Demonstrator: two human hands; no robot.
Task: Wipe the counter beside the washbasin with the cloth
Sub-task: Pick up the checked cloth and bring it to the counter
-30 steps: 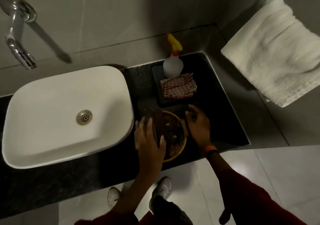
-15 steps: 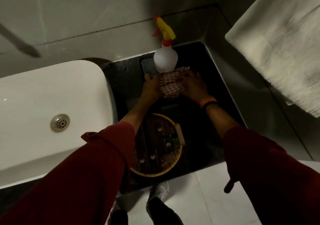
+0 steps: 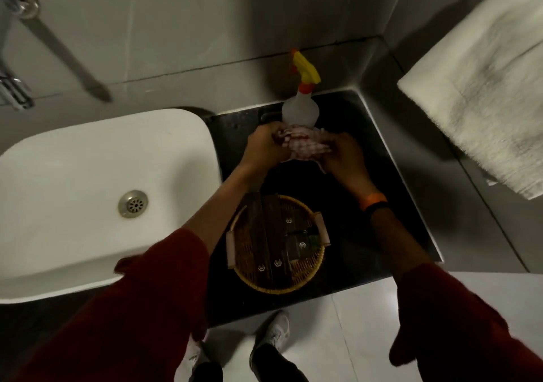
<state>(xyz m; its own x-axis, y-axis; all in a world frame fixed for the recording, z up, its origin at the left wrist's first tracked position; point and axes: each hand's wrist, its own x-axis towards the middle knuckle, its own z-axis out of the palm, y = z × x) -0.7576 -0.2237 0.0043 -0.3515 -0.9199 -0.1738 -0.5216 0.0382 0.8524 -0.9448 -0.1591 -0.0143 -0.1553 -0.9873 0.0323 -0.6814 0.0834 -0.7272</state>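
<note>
A red-and-white checked cloth (image 3: 305,145) is bunched up between both hands, lifted slightly above the black counter (image 3: 379,205) to the right of the white washbasin (image 3: 88,193). My left hand (image 3: 264,146) grips the cloth's left side. Its right side is pinched by my right hand (image 3: 343,158), which wears an orange wristband. The cloth is directly in front of the spray bottle.
A white spray bottle with a yellow trigger (image 3: 301,108) stands at the back of the counter. A round wicker basket (image 3: 276,243) with dark packets sits near the front edge. A white towel (image 3: 482,81) hangs at right. The tap (image 3: 14,43) is at upper left.
Both hands left the basket, reached back to the folded cloth and gathered it up; it is now bunched and raised off the dark mat.
</note>
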